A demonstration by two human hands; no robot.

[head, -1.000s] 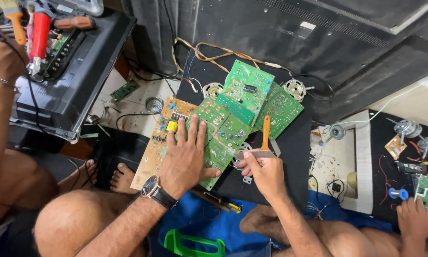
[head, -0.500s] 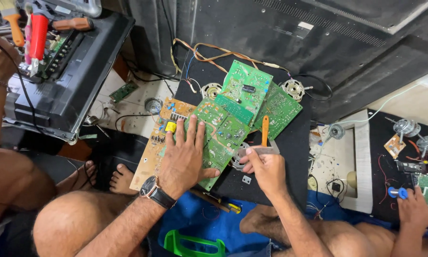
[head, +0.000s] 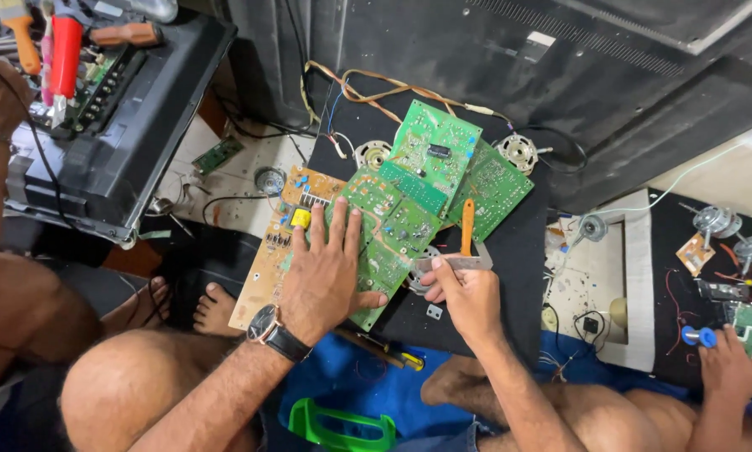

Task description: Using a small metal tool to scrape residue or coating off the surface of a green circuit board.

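A stack of green circuit boards [head: 409, 205] lies on a black mat [head: 518, 259] on the floor. The left hand [head: 330, 272] presses flat on them, fingers spread. The right hand [head: 468, 297] grips a small metal piece [head: 451, 263] beside an orange-handled tool [head: 467, 226]. At the far right, another person's hand [head: 727, 360] holds a blue-handled tool [head: 698, 336].

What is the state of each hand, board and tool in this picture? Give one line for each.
Left hand: flat, fingers spread, pressing on the circuit boards.
Right hand: closed around the metal tool.
Green circuit boards: bare, overlapping in a pile.
Tan circuit board: lying flat, partly under the green ones.
Metal tool: held against a board's edge.
Orange-handled screwdriver: lying loose on the boards.
Wristwatch: strapped on the left wrist.
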